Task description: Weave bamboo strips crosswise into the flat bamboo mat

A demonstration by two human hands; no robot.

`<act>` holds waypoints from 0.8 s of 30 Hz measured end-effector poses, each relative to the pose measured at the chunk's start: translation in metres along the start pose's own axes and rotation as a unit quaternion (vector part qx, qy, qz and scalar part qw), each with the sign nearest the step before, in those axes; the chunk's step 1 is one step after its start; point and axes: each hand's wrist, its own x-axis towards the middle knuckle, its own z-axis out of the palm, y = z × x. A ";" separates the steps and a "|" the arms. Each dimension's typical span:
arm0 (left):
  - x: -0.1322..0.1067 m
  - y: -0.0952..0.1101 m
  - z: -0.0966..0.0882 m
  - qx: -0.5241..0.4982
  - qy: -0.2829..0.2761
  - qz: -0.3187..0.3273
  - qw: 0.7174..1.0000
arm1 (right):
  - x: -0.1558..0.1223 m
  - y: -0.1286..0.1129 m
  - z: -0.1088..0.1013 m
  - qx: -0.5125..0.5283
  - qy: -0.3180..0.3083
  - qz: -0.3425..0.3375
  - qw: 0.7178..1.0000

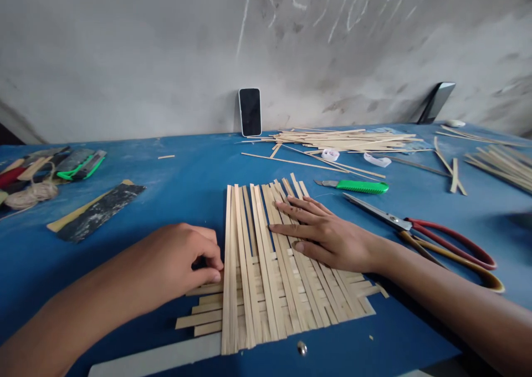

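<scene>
Bamboo strips lie woven into 1 flat mat in the middle of the blue table, directly in front of you. Your right hand is open, fingers spread and resting flat on the mat's upper right area. Your left hand is curled almost closed at the mat's left edge, but whether it pinches a strip is hidden from view. Too many strips cross in the mat to count exactly, and several loose ends stick out to the left and right.

Just right of your right hand lie 1 green utility knife and 1 pair of scissors with red and tan handles, their blades pointing towards the mat. Farther back, 1 large pile of loose strips sits near 2 small white curls of paper, and 1 more bundle of strips lies at the far right. On the left are 1 hank of twine and 1 dark abrasive sheet. Against the grey wall, 1 smartphone stands propped upright, with 1 dark flat device leaning farther right.
</scene>
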 end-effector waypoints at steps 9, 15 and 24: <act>-0.003 0.005 -0.001 0.042 0.002 0.034 0.999 | -0.001 0.000 0.000 -0.002 0.004 -0.005 1.000; -0.006 0.009 0.003 0.089 -0.003 0.015 0.996 | -0.002 0.001 0.007 -0.016 0.028 -0.012 0.999; -0.022 0.028 0.006 0.168 0.084 0.051 0.981 | -0.033 -0.031 -0.022 -0.113 0.199 -0.007 0.973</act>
